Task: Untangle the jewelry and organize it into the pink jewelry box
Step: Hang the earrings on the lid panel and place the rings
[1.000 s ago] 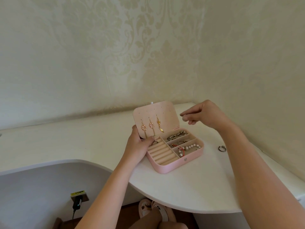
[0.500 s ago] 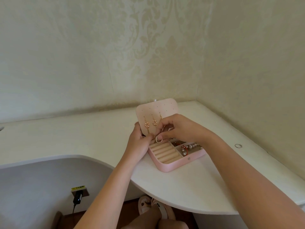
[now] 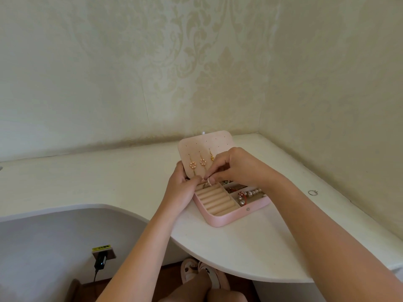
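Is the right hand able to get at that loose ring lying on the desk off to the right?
Probably yes, once freed: the ring lies alone on bare desk beside the right forearm, nothing blocking. But the right hand is pinching a small ring over the pink jewelry box.

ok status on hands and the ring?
Right hand pinching ring over ring rolls. Left hand steadying pink jewelry box. Second ring loose on desk. Nothing blocking.

Pink jewelry box [image 3: 220, 221] with beige ring rolls [image 3: 214, 198], cream damask wallpaper [image 3: 196, 62], white table [image 3: 87, 182].
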`<state>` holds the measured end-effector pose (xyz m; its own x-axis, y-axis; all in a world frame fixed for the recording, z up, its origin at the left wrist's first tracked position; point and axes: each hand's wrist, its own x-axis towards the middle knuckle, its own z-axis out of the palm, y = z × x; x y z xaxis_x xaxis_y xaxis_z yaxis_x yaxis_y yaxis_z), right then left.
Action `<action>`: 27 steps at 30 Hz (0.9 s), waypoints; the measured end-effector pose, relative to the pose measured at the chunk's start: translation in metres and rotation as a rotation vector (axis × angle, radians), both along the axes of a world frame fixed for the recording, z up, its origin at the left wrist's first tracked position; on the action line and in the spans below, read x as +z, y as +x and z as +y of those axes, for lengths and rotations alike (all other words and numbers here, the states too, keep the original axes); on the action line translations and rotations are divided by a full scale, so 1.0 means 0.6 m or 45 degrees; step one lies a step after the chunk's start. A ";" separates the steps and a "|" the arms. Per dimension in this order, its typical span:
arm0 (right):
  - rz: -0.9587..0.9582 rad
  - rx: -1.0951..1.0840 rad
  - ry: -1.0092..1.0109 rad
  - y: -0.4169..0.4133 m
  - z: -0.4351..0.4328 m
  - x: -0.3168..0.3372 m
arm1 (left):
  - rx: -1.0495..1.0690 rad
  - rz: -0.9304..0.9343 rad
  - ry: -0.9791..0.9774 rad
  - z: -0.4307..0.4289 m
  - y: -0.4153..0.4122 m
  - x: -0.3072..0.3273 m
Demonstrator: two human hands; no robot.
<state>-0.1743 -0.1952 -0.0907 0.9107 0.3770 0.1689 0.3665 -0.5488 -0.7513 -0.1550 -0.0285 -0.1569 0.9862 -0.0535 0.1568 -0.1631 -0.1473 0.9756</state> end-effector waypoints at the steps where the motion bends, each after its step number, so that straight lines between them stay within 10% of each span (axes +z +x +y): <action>1: 0.026 -0.010 -0.014 -0.002 0.000 0.000 | -0.001 0.011 -0.012 0.000 -0.002 0.001; 27: 0.056 -0.130 -0.327 -0.009 0.010 -0.008 | -0.211 0.039 0.002 0.008 -0.003 0.000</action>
